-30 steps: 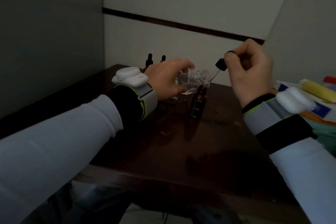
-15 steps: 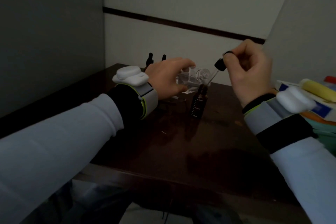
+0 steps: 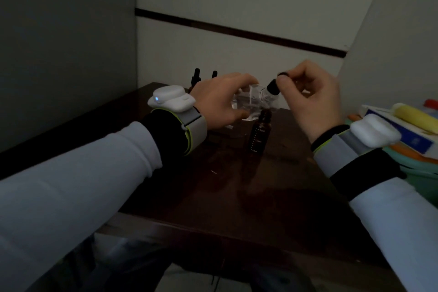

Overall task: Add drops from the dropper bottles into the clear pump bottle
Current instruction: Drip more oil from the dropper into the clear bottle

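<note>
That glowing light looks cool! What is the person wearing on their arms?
Long pale sleeves end in black cuffs. Each wrist has a grey band edged yellow-green, topped by a rounded white device; the left device shows a small blue light. No gloves.

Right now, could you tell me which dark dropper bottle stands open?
The dark brown glass bottle with white markings, mid-table: its neck is bare; the two rear bottles wear black droppers.

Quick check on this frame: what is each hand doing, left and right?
Left hand: grips the tilted clear pump bottle.
Right hand: pinches the dropper by its bulb.
</note>
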Demonstrator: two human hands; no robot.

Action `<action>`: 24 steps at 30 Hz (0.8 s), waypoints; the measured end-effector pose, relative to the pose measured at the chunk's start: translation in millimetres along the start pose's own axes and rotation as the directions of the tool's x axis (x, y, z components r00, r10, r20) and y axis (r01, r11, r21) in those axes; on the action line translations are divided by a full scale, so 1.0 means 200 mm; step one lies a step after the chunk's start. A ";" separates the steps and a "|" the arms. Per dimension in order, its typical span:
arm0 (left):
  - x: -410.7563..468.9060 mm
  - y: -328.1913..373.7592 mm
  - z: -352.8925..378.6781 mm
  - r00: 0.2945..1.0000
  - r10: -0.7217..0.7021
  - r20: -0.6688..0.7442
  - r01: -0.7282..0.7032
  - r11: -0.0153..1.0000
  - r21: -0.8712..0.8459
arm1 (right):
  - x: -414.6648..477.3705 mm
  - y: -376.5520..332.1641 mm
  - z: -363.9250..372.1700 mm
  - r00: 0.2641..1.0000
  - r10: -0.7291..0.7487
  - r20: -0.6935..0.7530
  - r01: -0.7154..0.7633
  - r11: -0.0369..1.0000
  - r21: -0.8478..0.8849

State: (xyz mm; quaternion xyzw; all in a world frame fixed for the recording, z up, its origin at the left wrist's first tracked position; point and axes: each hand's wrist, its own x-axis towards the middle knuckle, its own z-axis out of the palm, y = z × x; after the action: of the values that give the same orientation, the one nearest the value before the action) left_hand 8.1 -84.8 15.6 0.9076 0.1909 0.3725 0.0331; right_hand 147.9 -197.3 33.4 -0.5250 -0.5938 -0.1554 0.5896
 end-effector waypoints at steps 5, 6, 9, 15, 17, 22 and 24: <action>0.00 0.00 0.00 1.000 -0.005 0.004 0.005 1.000 0.002 | 0.00 0.00 -0.01 1.000 0.003 0.007 -0.003 1.000 0.007; 0.00 0.00 0.00 1.000 -0.004 0.000 0.004 1.000 0.001 | 0.00 0.00 -0.01 1.000 0.004 0.015 -0.004 1.000 0.015; 0.00 0.00 0.00 1.000 0.000 0.006 0.000 1.000 0.013 | 0.00 0.00 0.00 0.999 0.003 0.032 -0.003 1.000 -0.002; 0.00 0.00 0.00 1.000 -0.010 0.017 0.010 1.000 0.026 | 0.01 0.01 0.00 0.999 0.011 0.033 -0.011 1.000 0.013; 0.00 0.01 0.01 0.999 -0.030 0.029 0.030 0.999 0.020 | 0.01 0.00 0.00 1.000 0.007 0.024 -0.006 1.000 -0.013; 0.00 0.01 0.03 0.997 -0.069 0.035 0.071 0.995 -0.068 | 0.01 -0.01 -0.01 0.998 0.031 0.058 -0.031 0.999 0.006; 0.00 0.01 0.03 0.996 -0.081 0.043 0.085 0.992 -0.095 | 0.02 -0.01 -0.02 0.998 0.037 0.047 -0.038 0.999 0.002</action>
State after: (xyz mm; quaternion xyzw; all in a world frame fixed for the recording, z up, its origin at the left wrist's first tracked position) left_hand 13.3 -86.8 11.2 0.9032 0.2097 0.3619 0.0962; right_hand 148.2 -199.3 38.4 -0.5386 -0.5977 -0.1309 0.5792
